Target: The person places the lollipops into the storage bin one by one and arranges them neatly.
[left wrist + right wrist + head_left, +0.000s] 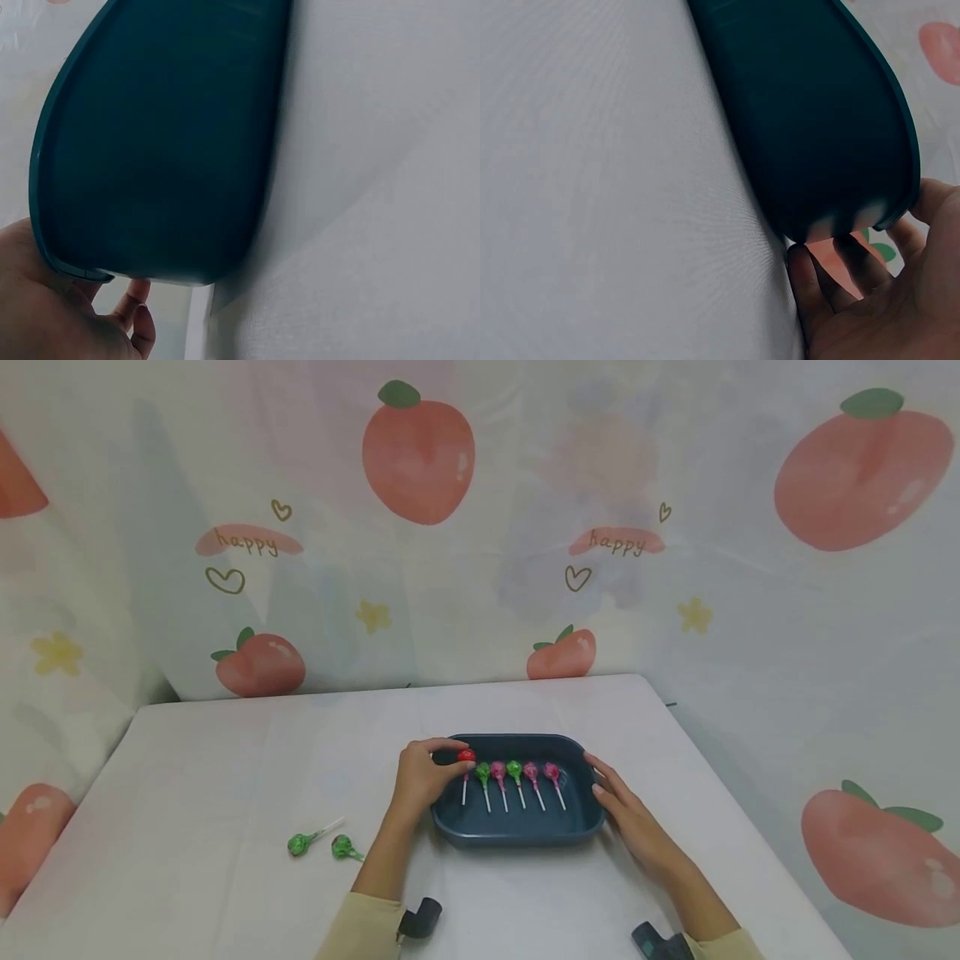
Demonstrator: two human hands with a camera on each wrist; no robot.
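Fruit-print cloth (472, 635) w/ "happy" lettering & hearts hangs behind a white tabletop (225, 752). Dark blue tray (510, 841) sits nearer tabletop's R edge than its L. Person's L hand (420, 777), at tray's L end, pinches a red lollipop (467, 756) btwn thumb & finger; it's inside tray nr far L corner, stick toward near side; tray wall hides it in L wrist view. Going R, 5 more lollipops (513, 769) lie in a row, sticks same way: green, pink, green, pink, pink. R hand (633, 818) grips tray's R end, digits at rim; R wrist view shows fingers on outer wall. Two green lollipops (298, 844) lie on tabletop, btwn tray & L edge, one w/ stick running up to L forearm in view. Beige sleeves (367, 927), dark wrist units (422, 917) both arms.
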